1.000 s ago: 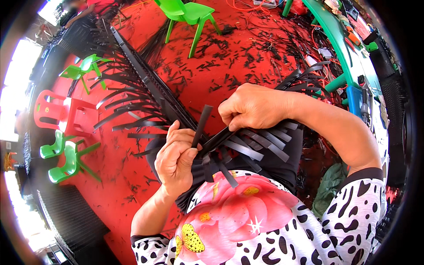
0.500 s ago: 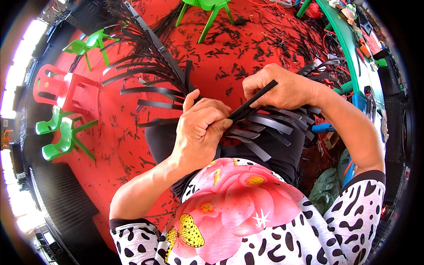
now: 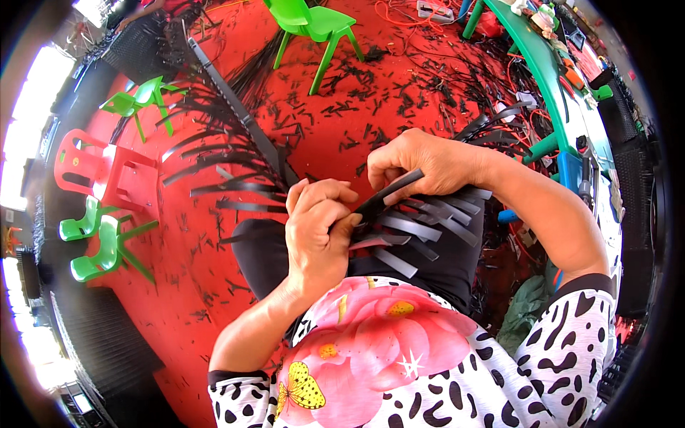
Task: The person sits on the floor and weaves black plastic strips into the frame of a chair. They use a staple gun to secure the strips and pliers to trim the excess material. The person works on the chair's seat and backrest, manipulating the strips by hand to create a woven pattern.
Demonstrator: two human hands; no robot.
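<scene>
Above my lap, my left hand (image 3: 321, 225) is closed, thumb and fingers pinching a long band with many black strips fanning from it. My right hand (image 3: 424, 167) is just to the right, its fingers bent around a flat black strip (image 3: 398, 187) that slants up to the right from my left thumb. Loose ends of other black strips (image 3: 410, 228) spread below the right hand over my thighs. On the far left the band continues as a long dark bar (image 3: 239, 107), with more curved strips sticking out sideways. Fingers hide where the strips meet the band.
Black scraps (image 3: 357, 100) litter the red floor (image 3: 193, 228). A green chair (image 3: 321, 28) stands ahead; smaller green chairs (image 3: 107, 250) and a red chair (image 3: 107, 167) are at left. A green table (image 3: 531, 57) with small items and cables edges the right.
My right hand has come left and lower, closer to my left hand, bringing the strip's free end along. The view has shifted slightly. Both hands keep their grip.
</scene>
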